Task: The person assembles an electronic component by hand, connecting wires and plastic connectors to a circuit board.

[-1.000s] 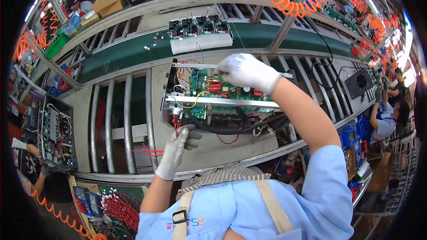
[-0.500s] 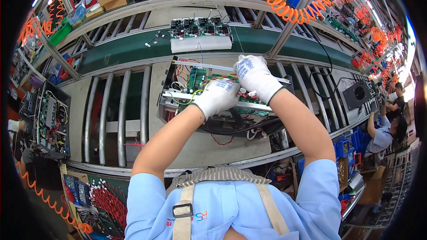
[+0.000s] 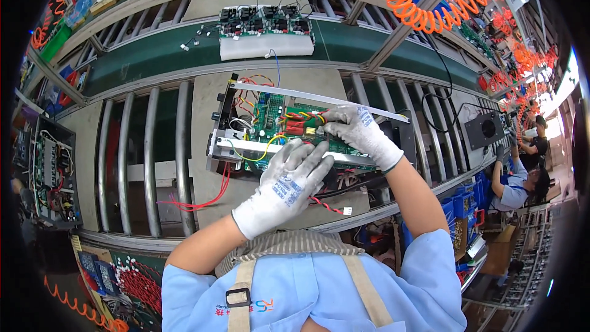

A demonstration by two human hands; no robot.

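An open metal chassis lies before me, with a green circuit board between two silver rails. My right hand, in a white glove with grey fingers, is over the board's right half. Its fingertips pinch a bundle of red, yellow and green wires. My left hand, gloved alike, has its fingers stretched out at the near rail. A yellow-green wire loops over that rail. From the near side hang red wires and a twisted lead with a white connector.
Metal rollers flank the work plate. Beyond, a green belt carries a white block with circuit boards. Another chassis stands at the left, a black fan panel at the right. An orange coiled hose hangs overhead; people work at right.
My left hand has drawn back toward me from the board and its fingers have spread. The right hand has come down from the far rail to the wires. The whole view has shifted slightly.
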